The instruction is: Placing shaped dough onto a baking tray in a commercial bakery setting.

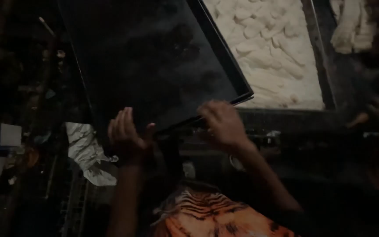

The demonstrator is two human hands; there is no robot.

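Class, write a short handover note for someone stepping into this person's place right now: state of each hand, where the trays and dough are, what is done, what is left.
Left hand: gripping the near edge of the dark empty tray, fingers curled up over it.
Right hand: on the same edge, near the tray's right corner.
The empty tray is tilted and lifted, overlapping the full tray of pale dough pieces.
More dough lies top right.
Done: one tray filled.
Left: the dark tray holds nothing yet and is not set down.
Dim light; details beyond this are unclear.
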